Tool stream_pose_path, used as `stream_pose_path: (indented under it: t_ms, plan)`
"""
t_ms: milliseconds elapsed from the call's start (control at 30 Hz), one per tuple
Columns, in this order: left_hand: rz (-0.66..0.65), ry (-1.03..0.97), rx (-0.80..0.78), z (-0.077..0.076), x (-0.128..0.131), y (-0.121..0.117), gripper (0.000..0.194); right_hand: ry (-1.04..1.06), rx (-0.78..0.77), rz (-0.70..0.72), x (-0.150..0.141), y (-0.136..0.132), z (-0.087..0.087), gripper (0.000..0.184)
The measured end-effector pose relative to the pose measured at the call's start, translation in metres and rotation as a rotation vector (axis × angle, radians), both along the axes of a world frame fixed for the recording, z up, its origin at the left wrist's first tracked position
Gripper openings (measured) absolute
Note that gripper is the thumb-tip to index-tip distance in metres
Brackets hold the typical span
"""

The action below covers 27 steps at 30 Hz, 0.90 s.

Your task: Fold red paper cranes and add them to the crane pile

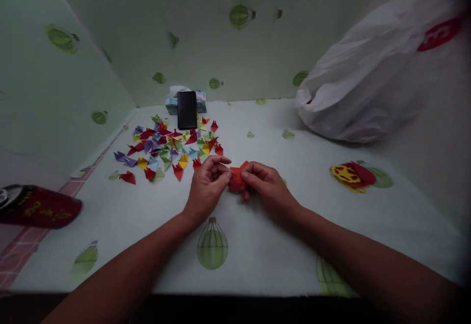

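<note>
Between my two hands, over the middle of the table, is a small folded piece of red-orange paper. My left hand pinches its left edge with thumb and fingertips. On the other side, my right hand grips the paper between thumb and index finger, the other fingers curled beneath. Something dark red shows just under the paper; I cannot make out what it is. Just beyond my left hand spreads a pile of folded paper cranes in red, yellow, purple, green and blue.
A black phone leans on a tissue box at the back. A red can stands at the left edge. On the right are a large white plastic bag and red and yellow cut-out pieces. Balloon-patterned walls enclose the table.
</note>
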<state>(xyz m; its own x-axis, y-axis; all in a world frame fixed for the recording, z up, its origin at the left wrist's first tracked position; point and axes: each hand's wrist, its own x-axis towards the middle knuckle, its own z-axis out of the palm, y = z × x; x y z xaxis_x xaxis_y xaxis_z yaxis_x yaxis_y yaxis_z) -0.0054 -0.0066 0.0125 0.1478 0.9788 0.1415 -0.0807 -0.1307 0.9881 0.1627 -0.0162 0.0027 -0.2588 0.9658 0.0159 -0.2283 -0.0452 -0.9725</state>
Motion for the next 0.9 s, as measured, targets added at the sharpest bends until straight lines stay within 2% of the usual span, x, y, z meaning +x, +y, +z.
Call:
stream_pose_path:
  t_ms: [300, 600, 800, 900]
  plan:
    - [0.038, 0.043, -0.018, 0.0019, -0.0008, 0.0013, 0.018, -0.108, 0.008, -0.004, 0.002, 0.0014, 0.0023, 0.026]
    - [0.012, -0.085, -0.087, -0.0026, -0.0014, 0.0037, 0.026, -0.025, -0.007, -0.023, 0.0002, 0.0006, 0.0002, 0.027]
    - [-0.047, 0.062, -0.144, -0.002, -0.0011, 0.0028, 0.027, -0.119, 0.059, -0.012, 0.0021, 0.0017, -0.0004, 0.025]
    - [-0.06, 0.057, -0.151, -0.005, -0.0012, 0.0036, 0.026, -0.153, 0.109, -0.02, 0.0023, 0.002, -0.0002, 0.024]
